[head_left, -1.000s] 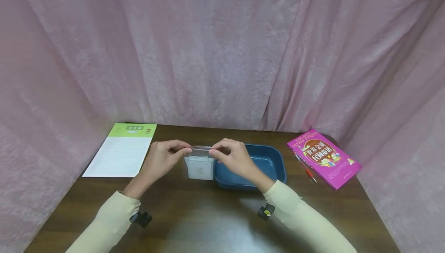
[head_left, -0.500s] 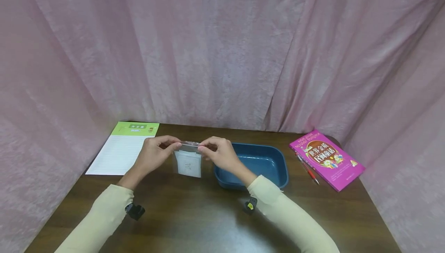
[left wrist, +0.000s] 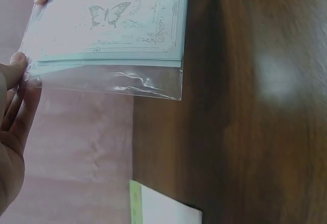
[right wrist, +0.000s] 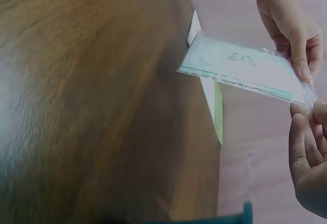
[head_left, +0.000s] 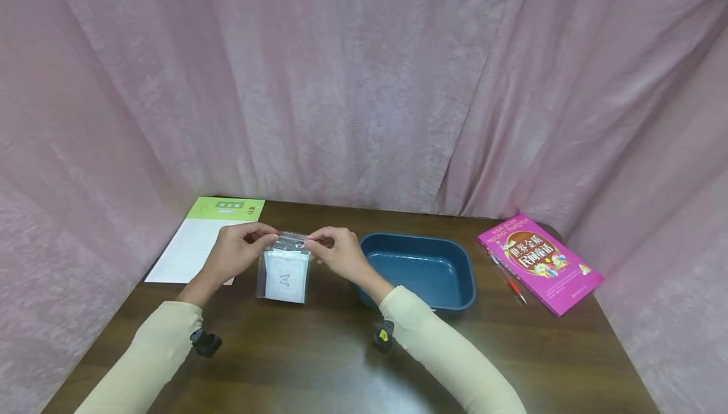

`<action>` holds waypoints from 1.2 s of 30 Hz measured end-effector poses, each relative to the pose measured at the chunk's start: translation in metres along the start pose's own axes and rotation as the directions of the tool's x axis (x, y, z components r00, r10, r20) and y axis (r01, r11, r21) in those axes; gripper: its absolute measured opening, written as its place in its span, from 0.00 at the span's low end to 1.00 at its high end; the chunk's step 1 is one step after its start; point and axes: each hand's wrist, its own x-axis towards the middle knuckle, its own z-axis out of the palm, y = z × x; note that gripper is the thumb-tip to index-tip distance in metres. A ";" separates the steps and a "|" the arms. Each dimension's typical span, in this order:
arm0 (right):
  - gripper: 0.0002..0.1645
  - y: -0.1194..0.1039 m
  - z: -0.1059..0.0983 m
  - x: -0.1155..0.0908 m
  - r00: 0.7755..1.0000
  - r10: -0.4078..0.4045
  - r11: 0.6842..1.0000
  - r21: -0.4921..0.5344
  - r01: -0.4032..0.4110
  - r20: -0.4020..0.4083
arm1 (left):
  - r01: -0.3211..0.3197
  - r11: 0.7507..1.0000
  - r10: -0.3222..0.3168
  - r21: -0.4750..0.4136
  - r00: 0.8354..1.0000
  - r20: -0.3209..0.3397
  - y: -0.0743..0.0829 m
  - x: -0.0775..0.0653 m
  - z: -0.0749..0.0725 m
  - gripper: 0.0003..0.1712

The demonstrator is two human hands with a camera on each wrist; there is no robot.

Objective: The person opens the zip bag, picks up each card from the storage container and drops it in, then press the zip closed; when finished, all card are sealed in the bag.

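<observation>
A clear plastic bag (head_left: 260, 278) holds a small stack of pale cards (left wrist: 138, 25), the front one printed with a butterfly and an ornate border. My left hand (head_left: 234, 251) pinches the bag's top edge at its left corner between thumb and fingers. At the right corner, my right hand (head_left: 340, 255) pinches the same edge. Between the two hands the bag hangs tilted, its printed side facing me. In the right wrist view, the bag (right wrist: 237, 68) stretches away from both hands, above the wooden table.
A blue plastic basin (head_left: 421, 272) stands right of the bag, partly behind my right forearm. At the left lies a lined writing pad (head_left: 190, 249) with a green header. A pink book (head_left: 540, 262) and a red pen (head_left: 508, 278) lie at the right. Pink curtains (head_left: 364, 85) surround the table.
Both hands have carried the bag leftward, away from the basin's edge. The bag's front now shows more fully, and its butterfly print is plainer.
</observation>
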 end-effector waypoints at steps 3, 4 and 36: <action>0.11 0.002 0.008 0.003 1.000 0.023 1.000 0.001 -0.023 0.001 | 0.020 1.000 -0.020 0.017 1.000 0.003 -0.006 -0.003 -0.003 0.04; 0.11 0.002 0.011 0.004 1.000 0.030 1.000 -0.001 -0.030 0.000 | 0.021 1.000 -0.021 0.023 1.000 0.004 -0.007 -0.004 -0.003 0.04; 0.09 0.024 0.042 0.021 0.962 0.264 0.938 -0.216 -0.272 -0.065 | 0.192 0.978 -0.204 0.080 0.958 0.204 -0.059 -0.005 0.019 0.08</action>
